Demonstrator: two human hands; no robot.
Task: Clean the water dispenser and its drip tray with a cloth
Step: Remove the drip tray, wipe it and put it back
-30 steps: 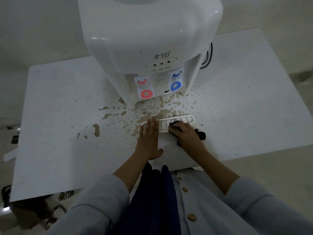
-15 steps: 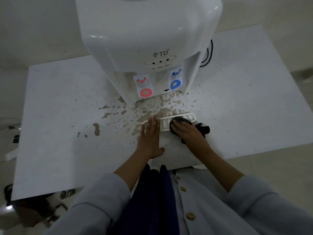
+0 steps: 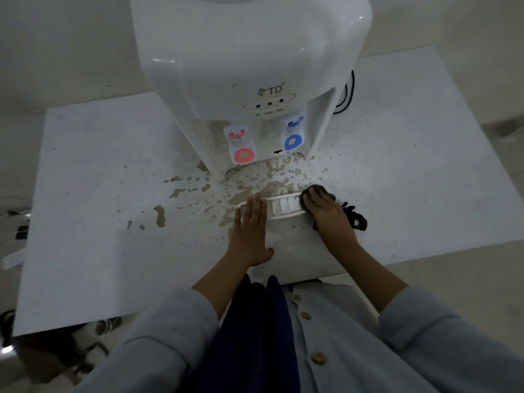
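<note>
- Flat and straight-fingered, the left hand point(image 3: 251, 232) is pressed on the left end of the long white plastic drip tray point(image 3: 283, 209).
- At its right end, a dark crumpled cloth point(image 3: 317, 193) is pressed under the right hand point(image 3: 330, 212).
- Tray's long axis is laid left-right on the stained white table point(image 3: 99, 194), before the white water dispenser point(image 3: 249, 66).

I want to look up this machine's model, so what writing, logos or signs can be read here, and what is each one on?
"TD", with a small round emblem before it: on the front of the water dispenser, above its three indicator lights.
Small labels under those three lights: too blurred to read.
Red tap and blue tap: colour rings only, no letters visible.
Drip tray, cloth and table: no text visible.
</note>
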